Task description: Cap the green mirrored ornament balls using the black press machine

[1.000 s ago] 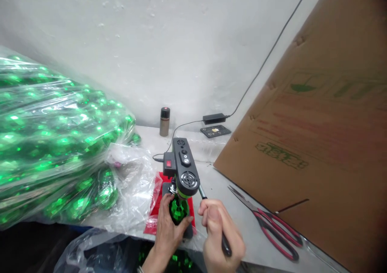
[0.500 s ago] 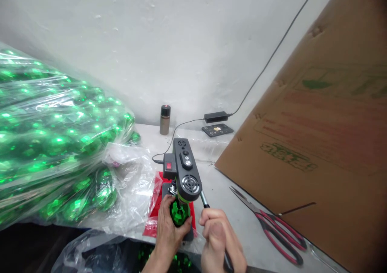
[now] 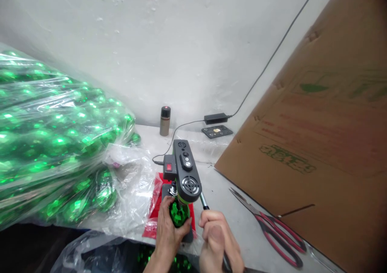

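A small grey bench machine (image 3: 185,172) with a red switch stands on a red sheet (image 3: 155,208) near the table's front edge. My left hand (image 3: 167,230) is wrapped round a green faceted ball (image 3: 177,214) held under the machine's head. My right hand (image 3: 217,240) is closed as a fist on the machine's lever handle (image 3: 204,204), which slants down to the right from the head.
A big clear bag of green faceted balls (image 3: 54,144) fills the left. Red-handled scissors (image 3: 272,232) lie to the right, beside a leaning cardboard sheet (image 3: 317,144). At the back stand a small can (image 3: 165,121), a power adapter (image 3: 215,118) and a dark flat device (image 3: 217,131).
My right hand on the lever has slid a little lower and nearer to me. My left hand stays on the green ball under the head.
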The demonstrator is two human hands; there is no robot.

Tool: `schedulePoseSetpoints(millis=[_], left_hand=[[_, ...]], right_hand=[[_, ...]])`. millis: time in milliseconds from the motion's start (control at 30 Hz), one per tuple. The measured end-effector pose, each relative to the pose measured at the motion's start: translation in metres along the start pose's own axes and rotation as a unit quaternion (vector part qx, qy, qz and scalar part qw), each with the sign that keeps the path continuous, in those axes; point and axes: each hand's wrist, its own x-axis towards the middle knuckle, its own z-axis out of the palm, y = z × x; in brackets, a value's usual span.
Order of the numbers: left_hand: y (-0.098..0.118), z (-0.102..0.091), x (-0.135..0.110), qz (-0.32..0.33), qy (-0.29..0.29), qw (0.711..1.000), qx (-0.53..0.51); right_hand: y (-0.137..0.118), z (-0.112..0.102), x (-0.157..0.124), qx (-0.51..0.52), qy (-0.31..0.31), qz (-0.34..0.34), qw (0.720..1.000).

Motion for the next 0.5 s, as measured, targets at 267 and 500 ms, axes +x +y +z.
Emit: schedulePoseSetpoints(millis=[267, 500], left_hand=[[-0.0027, 0.0017, 0.0015, 0.009, 0.000, 1.000, 0.003], [-0.0025, 0.0038, 0.0019, 0.018, 0.007, 1.000, 0.002]], right_hand=[[0.0052, 0.0012, -0.0034, 0.006, 0.004, 0.002, 1.000], [0.0066, 0.0031, -0.0028, 0.014, 0.018, -0.006, 1.000]])
